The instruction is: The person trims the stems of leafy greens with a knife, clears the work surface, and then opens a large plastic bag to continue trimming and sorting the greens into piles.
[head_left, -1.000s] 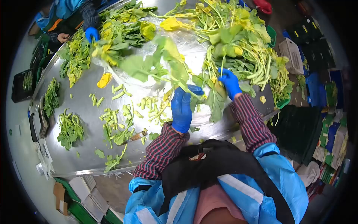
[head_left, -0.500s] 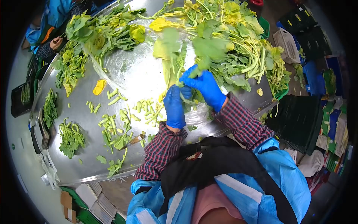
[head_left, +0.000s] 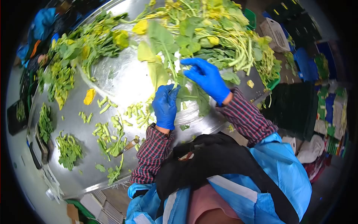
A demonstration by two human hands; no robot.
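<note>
My left hand (head_left: 165, 106), in a blue glove, is closed around the stem ends of a few leafy greens (head_left: 171, 66). Their broad leaves point away from me, and a pale yellow leaf (head_left: 158, 74) lies alongside. My right hand (head_left: 207, 79), also gloved in blue, is just right of these stems with its fingers apart and nothing visible in them. Below it rests a loose green leaf (head_left: 203, 99) on clear plastic. Left of my left hand are chopped stem pieces (head_left: 136, 112), and a knife (head_left: 130, 145) lies nearer to me.
A big heap of yellowing greens (head_left: 223, 33) covers the back right of the metal table (head_left: 89, 181); another pile (head_left: 71, 52) is at back left. Small bunches (head_left: 69, 149) lie at left. Another person's hand (head_left: 42, 59) shows past the left edge. Dark crates (head_left: 291, 110) stand right.
My right hand has let go of a leafy stem and opened. The stems in my left hand now show more clearly. The whole view has shifted slightly.
</note>
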